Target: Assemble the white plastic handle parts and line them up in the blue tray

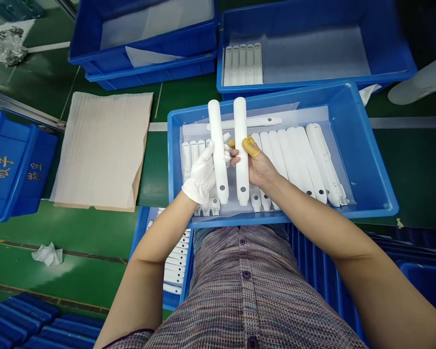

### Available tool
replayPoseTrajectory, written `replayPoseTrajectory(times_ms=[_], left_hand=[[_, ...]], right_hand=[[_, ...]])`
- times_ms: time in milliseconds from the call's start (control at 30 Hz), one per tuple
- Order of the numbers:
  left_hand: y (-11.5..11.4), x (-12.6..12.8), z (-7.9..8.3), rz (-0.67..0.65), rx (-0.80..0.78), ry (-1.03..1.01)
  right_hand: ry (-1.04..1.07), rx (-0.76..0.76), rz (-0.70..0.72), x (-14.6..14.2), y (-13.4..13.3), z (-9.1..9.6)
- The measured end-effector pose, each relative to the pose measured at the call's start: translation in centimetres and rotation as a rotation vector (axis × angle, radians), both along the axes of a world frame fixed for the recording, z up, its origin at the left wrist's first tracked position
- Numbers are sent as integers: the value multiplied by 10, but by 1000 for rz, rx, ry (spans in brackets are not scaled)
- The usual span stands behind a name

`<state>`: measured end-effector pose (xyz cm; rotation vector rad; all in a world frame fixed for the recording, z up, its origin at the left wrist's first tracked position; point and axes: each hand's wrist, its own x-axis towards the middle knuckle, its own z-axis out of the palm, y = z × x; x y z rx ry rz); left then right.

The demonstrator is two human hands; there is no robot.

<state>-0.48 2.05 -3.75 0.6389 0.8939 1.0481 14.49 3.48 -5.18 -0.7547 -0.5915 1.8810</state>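
My left hand (203,175), in a white glove, grips a long white plastic part (217,145) held upright. My right hand (256,165), bare with yellow finger cots, grips a second long white plastic part (240,140) beside the first. Both parts hang over a blue bin (366,165) on my lap. In the bin lie several rounded white parts (298,160) on the right and several narrower white parts (192,155) on the left.
A second blue bin (392,53) behind holds several narrow white pieces (242,64) on foam. Stacked blue bins (94,53) stand at the back left. Foam sheets on cardboard (101,145) lie left. A blue bin (10,165) sits far left, another bin (140,232) under my left arm.
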Motion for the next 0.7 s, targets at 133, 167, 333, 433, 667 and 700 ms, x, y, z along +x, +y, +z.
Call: replayPoseTrajectory(times_ms=[133, 167, 333, 433, 667, 700], left_hand=[[0, -1, -1, 80, 20, -23], [0, -1, -2, 107, 37, -26], [2, 3, -3, 183, -23, -40], [1, 4, -3, 150, -35, -99], [-9, -5, 1, -1, 248, -32], [-10, -6, 2, -31, 273, -30]], right_hand=[[-15, 25, 8, 4, 1, 2], [-25, 34, 5, 5, 0, 2], [-98, 73, 6, 2, -5, 0], [-171, 128, 11, 1, -9, -2], [-706, 606, -179, 2, -26, 2], [-791, 684, -219, 2, -27, 1]])
